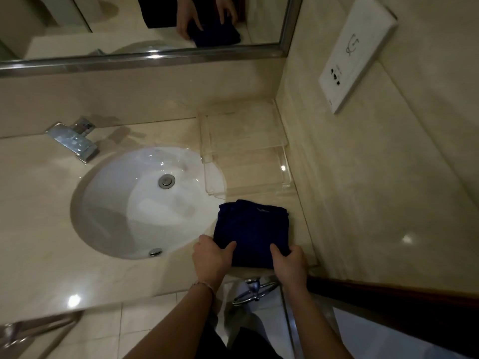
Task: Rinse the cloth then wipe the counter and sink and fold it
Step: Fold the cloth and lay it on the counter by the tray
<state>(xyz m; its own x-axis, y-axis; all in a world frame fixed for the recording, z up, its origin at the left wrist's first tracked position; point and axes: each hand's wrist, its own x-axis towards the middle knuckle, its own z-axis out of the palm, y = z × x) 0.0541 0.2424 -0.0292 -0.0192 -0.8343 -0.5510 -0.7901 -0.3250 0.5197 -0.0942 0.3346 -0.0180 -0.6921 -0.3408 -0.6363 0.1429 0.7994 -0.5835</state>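
A dark blue cloth (252, 229) lies folded into a rough square on the beige marble counter (51, 216), just right of the white oval sink (134, 203). My left hand (211, 257) grips its near left corner, thumb on top. Its near right corner is held the same way by my right hand (289, 263). The chrome tap (74, 139) stands at the sink's back left; no water shows running.
A clear acrylic tray (246, 156) sits behind the cloth against the right wall. A mirror (142, 27) runs along the back and reflects my hands. A white socket plate (355, 55) is on the right wall. A chrome ring fitting (255, 288) hangs below the counter edge.
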